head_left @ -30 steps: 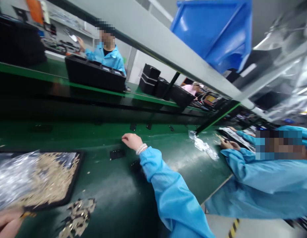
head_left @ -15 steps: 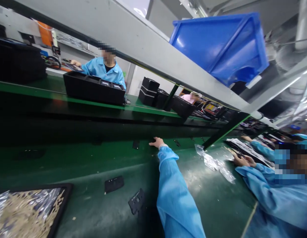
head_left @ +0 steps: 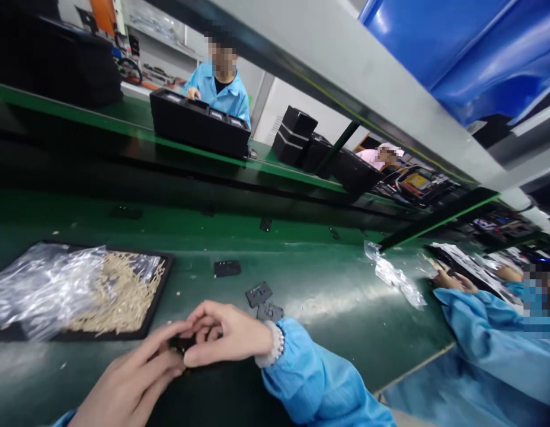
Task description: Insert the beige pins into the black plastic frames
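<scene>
Head view: dark part (head_left: 182, 343) at the near edge of the green bench (head_left: 332, 341), left of centre, between the person's two hands. Outline mostly hidden by fingers.

Grip: left hand (head_left: 133, 376) has the part pinched at its fingertips. Right hand (head_left: 233, 335) is curled over the other side, thumb against or just beside the part; cannot tell whether it bears any of the load.

Handling (judged): small, light and stiff; smooth faces may slip, thin edges or fine features could snap if bent. Best held by opposite edges, light pressure.

Pose: left hand reaches in from the near left, fingers extended to the right, back of hand up. Right forearm in its blue sleeve (head_left: 317, 370) comes from the near right; wrist, with pale bracelet (head_left: 274, 344), points left, fingers bent.

Surroundings: two dark plates (head_left: 258, 293) (head_left: 269, 312) lie just beyond the right hand; another black plate (head_left: 227, 268) farther off. At left, black tray (head_left: 157, 301) with tan pieces (head_left: 126, 299) and clear film (head_left: 48, 290).
</scene>
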`<action>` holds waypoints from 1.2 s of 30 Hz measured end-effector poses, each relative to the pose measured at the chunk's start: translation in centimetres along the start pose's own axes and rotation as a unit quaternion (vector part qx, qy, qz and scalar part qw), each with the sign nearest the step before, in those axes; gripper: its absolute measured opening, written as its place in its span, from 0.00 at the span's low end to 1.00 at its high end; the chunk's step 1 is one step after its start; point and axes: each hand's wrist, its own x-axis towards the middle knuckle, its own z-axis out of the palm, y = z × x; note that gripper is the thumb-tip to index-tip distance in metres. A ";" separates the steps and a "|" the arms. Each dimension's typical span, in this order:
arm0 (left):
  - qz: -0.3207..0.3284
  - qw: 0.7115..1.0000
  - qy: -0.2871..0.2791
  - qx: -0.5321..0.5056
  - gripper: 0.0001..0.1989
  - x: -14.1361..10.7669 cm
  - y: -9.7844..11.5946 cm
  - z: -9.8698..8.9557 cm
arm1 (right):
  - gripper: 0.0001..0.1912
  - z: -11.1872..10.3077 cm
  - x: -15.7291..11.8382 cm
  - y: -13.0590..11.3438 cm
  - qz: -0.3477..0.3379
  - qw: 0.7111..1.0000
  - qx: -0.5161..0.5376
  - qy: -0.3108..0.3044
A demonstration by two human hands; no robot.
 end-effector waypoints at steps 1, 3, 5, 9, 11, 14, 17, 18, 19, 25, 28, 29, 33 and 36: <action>-0.005 1.000 0.002 -0.014 0.12 0.0 0.4 -0.1 | 0.21 1.0 -0.2 0.0 0.005 1.000 0.017 0.012; -0.034 0.999 0.032 -0.024 0.12 0.1 0.9 -0.6 | 0.19 2.4 -0.8 -0.3 0.004 0.997 0.029 0.073; -0.074 0.994 0.076 -0.015 0.13 0.0 1.2 -1.2 | 0.16 3.4 -1.6 -0.8 -0.034 0.983 0.009 0.181; -0.133 0.982 0.132 -0.013 0.15 -0.8 1.7 -2.0 | 0.10 6.1 -3.0 -0.9 -0.111 0.952 0.001 0.285; -0.142 0.980 0.134 -0.026 0.15 -1.2 1.9 -2.2 | 0.10 7.6 -3.1 -0.4 -0.101 0.955 0.037 0.275; -0.135 0.981 0.131 -0.039 0.12 -1.8 2.4 -2.4 | 0.13 9.3 -2.8 0.4 -0.076 0.952 0.104 0.277; -0.128 0.983 0.126 -0.047 0.10 -2.1 3.0 -2.6 | 0.15 10.2 -2.5 0.7 -0.062 0.946 0.172 0.269; -0.129 0.983 0.124 -0.052 0.09 -2.3 3.1 -2.7 | 0.16 10.4 -2.4 0.7 -0.057 0.944 0.189 0.265; -0.133 0.982 0.123 -0.058 0.09 -2.4 3.2 -2.7 | 0.16 10.6 -2.5 0.6 -0.050 0.943 0.200 0.261; -0.274 0.916 0.175 -0.233 0.09 -2.4 3.2 -2.7 | 0.12 11.4 -3.0 -0.3 -0.059 0.924 0.219 0.307; -0.388 0.765 0.199 -0.474 0.22 -1.9 3.2 -2.6 | 0.15 12.1 -3.1 -0.6 -0.055 0.906 0.292 0.301; -0.405 0.707 0.194 -0.547 0.25 -1.7 3.2 -2.6 | 0.17 12.5 -3.0 -0.6 -0.043 0.900 0.326 0.285; -0.435 0.533 0.170 -0.705 0.25 -1.3 3.4 -2.3 | 0.19 14.2 -2.5 -0.6 0.000 0.887 0.405 0.221; -0.463 0.478 0.175 -0.726 0.27 -1.1 3.7 -2.1 | 0.17 15.1 -2.0 -0.7 0.003 0.889 0.400 0.221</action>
